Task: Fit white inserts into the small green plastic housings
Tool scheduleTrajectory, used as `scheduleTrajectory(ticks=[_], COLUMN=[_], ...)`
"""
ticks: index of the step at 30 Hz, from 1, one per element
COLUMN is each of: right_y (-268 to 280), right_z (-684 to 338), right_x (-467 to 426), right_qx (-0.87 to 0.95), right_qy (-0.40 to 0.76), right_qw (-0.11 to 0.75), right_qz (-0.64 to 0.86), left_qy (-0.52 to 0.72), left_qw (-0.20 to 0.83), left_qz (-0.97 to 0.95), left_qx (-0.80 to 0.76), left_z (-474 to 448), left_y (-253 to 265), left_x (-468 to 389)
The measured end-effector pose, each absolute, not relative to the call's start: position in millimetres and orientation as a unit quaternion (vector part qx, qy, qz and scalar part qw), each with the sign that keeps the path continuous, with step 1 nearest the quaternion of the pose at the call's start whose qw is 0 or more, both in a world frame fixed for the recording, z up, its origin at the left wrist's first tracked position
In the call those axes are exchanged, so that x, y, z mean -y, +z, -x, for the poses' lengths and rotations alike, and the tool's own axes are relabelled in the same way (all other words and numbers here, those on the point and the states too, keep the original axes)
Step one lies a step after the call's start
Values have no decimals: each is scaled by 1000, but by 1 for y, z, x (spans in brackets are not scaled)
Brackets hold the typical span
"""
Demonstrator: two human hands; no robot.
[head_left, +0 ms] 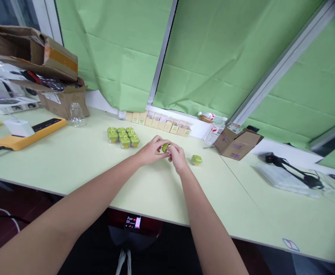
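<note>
Above the middle of the table, my left hand point(150, 151) and my right hand point(178, 157) come together around a small green-lidded container point(165, 147). The fingers of both are closed on it, hiding much of its body. To the right of my right hand stands a single clear container with a green lid point(196, 159). Left of my hands, several more green-lidded containers point(123, 139) are grouped close together, with small loops on their lids and something yellow low on some of them.
Small cardboard boxes point(156, 121) line the table's back edge. Plastic bottles point(214, 133) and an open carton point(236, 142) stand to the right, a headset point(296, 173) farther right. On the left are an orange power strip point(32, 134), a clear jar point(77, 115) and stacked cardboard boxes point(61, 100).
</note>
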State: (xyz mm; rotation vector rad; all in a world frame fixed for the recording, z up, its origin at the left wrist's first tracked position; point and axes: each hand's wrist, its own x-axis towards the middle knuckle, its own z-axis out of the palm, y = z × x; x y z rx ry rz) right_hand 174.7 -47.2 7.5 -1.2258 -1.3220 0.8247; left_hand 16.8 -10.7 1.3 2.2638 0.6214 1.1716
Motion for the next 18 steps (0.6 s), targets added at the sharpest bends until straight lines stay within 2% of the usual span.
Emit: scheduleTrajectory(ticks=[6,10,12,14,16,18], right_y=[12,13,11,8,5,2], right_z=[-177,-186,-191,-195,-196,-195], right_x=[47,45,45,46,48,50], right_qx=[496,493,517,551,581,599], right_qy=[388,306,207,122,80,65], right_qw=[584,565,499,382,257,177], right_qz=[512,587,664,732,768,778], left_qy=[434,455,463,471,474,477], left_qw=[243,259,268,275,282,291], left_qz=[-831,-810,-800,-790,-783,-775], left_qx=[-247,-262,-272,-281,-288,-295], left_z=[-15,-15,-16,-16,-17,-17], left_y=[1,1,0,-1,-2,-3], left_x=[5,2,2,2,3,2])
